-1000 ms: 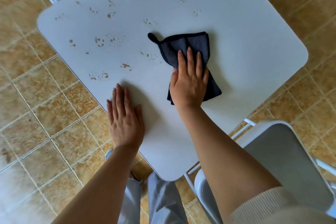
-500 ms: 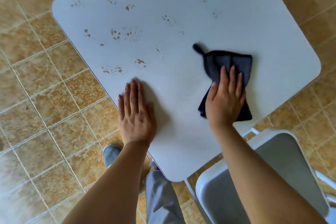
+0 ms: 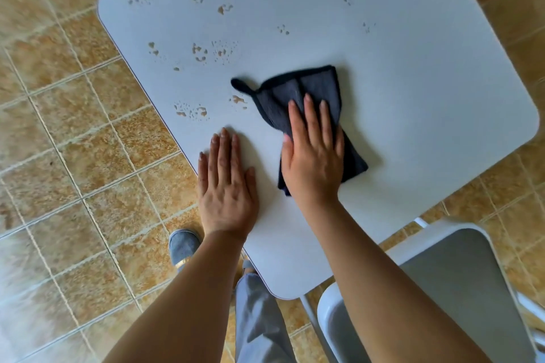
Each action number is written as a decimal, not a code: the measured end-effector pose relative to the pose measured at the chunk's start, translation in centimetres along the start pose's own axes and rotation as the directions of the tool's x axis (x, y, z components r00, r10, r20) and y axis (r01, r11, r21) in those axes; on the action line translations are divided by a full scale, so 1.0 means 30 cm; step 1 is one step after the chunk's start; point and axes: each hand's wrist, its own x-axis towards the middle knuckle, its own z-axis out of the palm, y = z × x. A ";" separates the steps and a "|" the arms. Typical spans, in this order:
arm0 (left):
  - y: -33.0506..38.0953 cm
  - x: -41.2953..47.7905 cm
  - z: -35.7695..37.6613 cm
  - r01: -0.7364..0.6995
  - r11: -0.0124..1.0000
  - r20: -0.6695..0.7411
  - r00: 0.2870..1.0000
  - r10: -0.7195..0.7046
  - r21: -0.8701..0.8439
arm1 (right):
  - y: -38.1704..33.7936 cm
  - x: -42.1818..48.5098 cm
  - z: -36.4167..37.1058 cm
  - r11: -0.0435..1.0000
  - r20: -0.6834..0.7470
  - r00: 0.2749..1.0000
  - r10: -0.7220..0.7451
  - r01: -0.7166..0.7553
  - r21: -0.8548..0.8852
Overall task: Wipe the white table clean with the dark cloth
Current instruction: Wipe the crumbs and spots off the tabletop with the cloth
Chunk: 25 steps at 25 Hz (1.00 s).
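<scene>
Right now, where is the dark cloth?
In the head view, the dark cloth lies flat on the white table, pressed under the right hand, with the left hand just beside it.

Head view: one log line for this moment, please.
phase: wiping | right hand: flat on cloth | left hand: flat on table, bracing | spots: remain on far-left part | cloth beside nearest spots

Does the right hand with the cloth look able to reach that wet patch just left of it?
Probably yes: the right hand presses the dark cloth flat, and only bare table separates it from the droplets.
</scene>
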 end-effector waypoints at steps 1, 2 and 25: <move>0.000 0.002 0.001 -0.001 1.000 0.003 1.000 0.001 0.001 | 0.047 -0.046 -0.018 0.999 0.012 1.000 -0.009 0.009 -0.031; 0.000 0.004 0.002 -0.004 1.000 0.007 1.000 0.004 0.001 | 0.097 -0.075 -0.036 0.998 0.017 1.000 0.005 -0.004 -0.068; -0.119 -0.082 -0.052 -0.052 0.999 0.095 0.994 0.053 -0.013 | -0.070 0.023 0.018 0.956 0.050 0.955 -0.294 0.294 -0.005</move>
